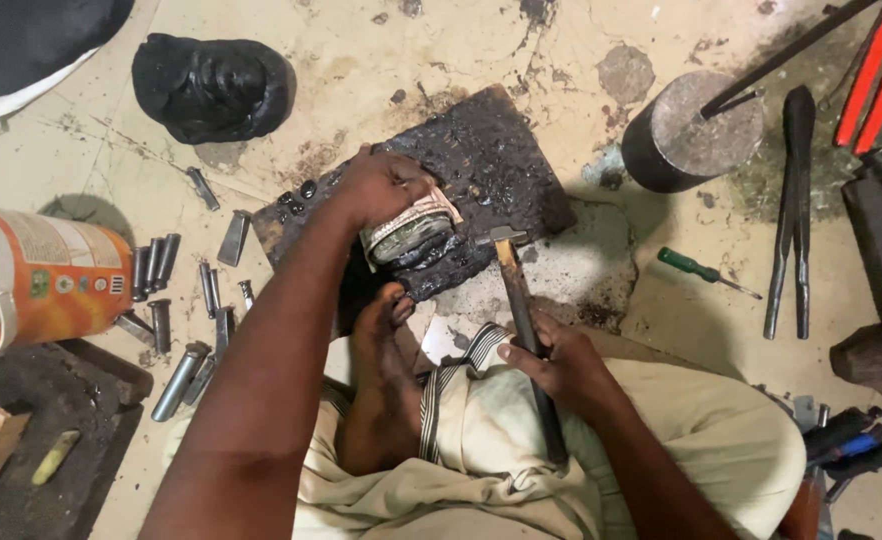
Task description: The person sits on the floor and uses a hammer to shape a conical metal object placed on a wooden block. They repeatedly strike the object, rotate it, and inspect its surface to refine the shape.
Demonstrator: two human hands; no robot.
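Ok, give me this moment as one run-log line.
left hand: presses pale worn piece onto black tarry block | right hand: grips hammer, head beside piece | steel punches on floor, left

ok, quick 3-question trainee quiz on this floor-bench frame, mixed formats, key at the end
1. True or false: the right hand grips a hammer by its handle.
2. The left hand presses on: A) the green screwdriver B) a folded wad on the black block C) the orange bucket.
3. Fill in: the steel punches lie on the floor beside the ____ bucket.

Key: 1 true; 2 B; 3 orange.
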